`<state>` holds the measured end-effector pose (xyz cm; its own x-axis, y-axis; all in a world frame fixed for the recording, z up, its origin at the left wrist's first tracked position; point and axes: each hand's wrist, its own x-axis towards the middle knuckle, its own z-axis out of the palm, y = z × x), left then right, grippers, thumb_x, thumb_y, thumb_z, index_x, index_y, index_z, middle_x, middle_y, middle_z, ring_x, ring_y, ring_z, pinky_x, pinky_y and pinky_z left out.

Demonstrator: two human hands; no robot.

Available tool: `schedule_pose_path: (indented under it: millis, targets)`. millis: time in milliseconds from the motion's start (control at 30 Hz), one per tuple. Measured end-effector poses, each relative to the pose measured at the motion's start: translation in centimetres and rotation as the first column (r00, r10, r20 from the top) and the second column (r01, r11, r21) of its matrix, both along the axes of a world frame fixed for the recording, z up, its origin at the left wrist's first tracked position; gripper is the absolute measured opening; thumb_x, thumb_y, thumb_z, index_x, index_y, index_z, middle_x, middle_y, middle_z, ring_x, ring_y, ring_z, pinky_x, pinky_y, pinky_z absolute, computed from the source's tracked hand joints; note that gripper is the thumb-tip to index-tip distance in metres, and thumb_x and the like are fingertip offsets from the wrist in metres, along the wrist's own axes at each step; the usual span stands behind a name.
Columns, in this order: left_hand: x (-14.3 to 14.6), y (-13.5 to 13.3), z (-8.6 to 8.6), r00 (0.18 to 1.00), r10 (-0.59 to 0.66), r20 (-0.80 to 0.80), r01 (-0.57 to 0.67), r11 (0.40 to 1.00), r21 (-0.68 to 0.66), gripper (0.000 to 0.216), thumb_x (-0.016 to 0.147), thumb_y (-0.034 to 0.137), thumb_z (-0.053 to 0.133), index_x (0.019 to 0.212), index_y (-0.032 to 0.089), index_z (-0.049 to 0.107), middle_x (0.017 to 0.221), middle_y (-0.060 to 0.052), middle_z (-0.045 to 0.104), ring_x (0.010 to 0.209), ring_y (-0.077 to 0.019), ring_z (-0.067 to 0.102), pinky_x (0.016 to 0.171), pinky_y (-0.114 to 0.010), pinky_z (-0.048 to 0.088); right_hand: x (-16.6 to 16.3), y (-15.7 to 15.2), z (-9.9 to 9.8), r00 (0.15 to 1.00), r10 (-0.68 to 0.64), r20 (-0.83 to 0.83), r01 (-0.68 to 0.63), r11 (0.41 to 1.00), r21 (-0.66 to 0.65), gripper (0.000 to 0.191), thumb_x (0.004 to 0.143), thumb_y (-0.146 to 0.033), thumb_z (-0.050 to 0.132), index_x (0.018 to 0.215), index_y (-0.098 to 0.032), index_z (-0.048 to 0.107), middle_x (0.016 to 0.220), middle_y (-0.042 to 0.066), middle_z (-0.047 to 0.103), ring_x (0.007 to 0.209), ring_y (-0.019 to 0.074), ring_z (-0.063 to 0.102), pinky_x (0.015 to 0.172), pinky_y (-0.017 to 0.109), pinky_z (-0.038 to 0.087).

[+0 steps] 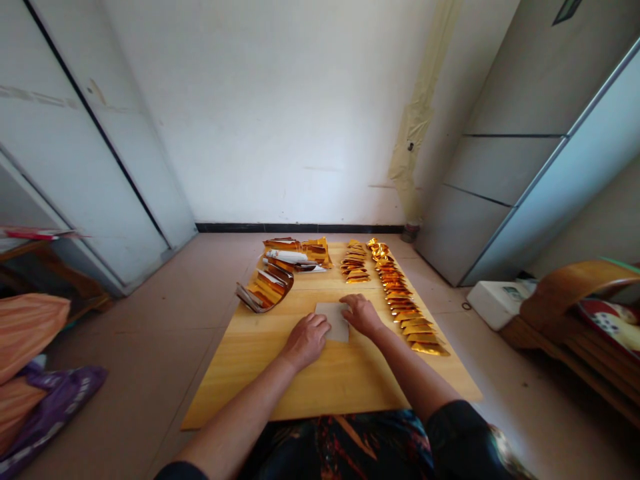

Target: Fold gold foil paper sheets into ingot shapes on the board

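A small greyish square sheet of paper [336, 321] lies on the wooden table [330, 387] in front of me. My left hand [306, 339] holds its left edge, with the fingers bent together over it. At the upper right edge of the same sheet, my right hand [363, 315] has its fingers closed on the paper; the thumb is mostly hidden. To the right runs a long row of folded gold foil paper pieces [406, 307]. A shorter row of gold folded pieces [355, 262] sits beyond my right hand.
Gold and white papers [300, 253] lie at the table's far left, near a curved open holder of gold sheets [267, 287]. A grey refrigerator [480, 200] stands at the right, by a white box [497, 303] and wooden furniture [555, 313]. Bags [45, 400] are on the left.
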<state>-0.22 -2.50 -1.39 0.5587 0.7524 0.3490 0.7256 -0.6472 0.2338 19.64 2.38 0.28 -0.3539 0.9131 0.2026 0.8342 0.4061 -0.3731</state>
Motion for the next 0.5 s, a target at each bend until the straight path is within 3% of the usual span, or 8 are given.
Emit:
schedule_pose_path:
  millis: [233,367,500]
  targets:
    - [0.0,0.3,-0.8,1.000,0.003,0.009,-0.003,1.000,0.021,0.028,0.074,0.004,0.049,0.092,0.020,0.064,0.116,-0.005,0.060,0.099,-0.0199,0.052,0.089,-0.036,0.045,-1.8,1.9,1.4,0.985,-0.134,0.106,0.152,0.971,-0.185,0.034,0.076,-0.027,0.059,0.109,-0.024,0.064,0.101,0.005,0.067,0.098,0.0215,0.058,0.080,0.032,0.043]
    - [0.0,0.3,-0.9,1.000,0.009,-0.013,-0.009,1.000,0.029,0.030,0.074,0.005,0.050,0.096,0.019,0.064,0.119,-0.005,0.061,0.098,-0.0207,0.053,0.089,-0.037,0.046,-1.9,3.0,1.6,0.988,-0.093,0.124,0.124,0.955,-0.270,0.035,0.069,-0.026,0.065,0.103,-0.024,0.067,0.100,0.002,0.067,0.090,0.0175,0.059,0.074,0.026,0.042]
    - [0.1,0.2,-0.9,1.000,0.013,-0.021,-0.013,0.999,0.037,0.035,0.074,0.005,0.050,0.102,0.019,0.063,0.120,-0.005,0.061,0.097,-0.0204,0.053,0.087,-0.037,0.047,-2.0,2.9,1.3,0.983,-0.071,0.171,0.111,0.964,-0.243,0.028,0.067,-0.021,0.063,0.095,-0.025,0.067,0.100,0.001,0.068,0.090,0.0174,0.059,0.070,0.025,0.040]
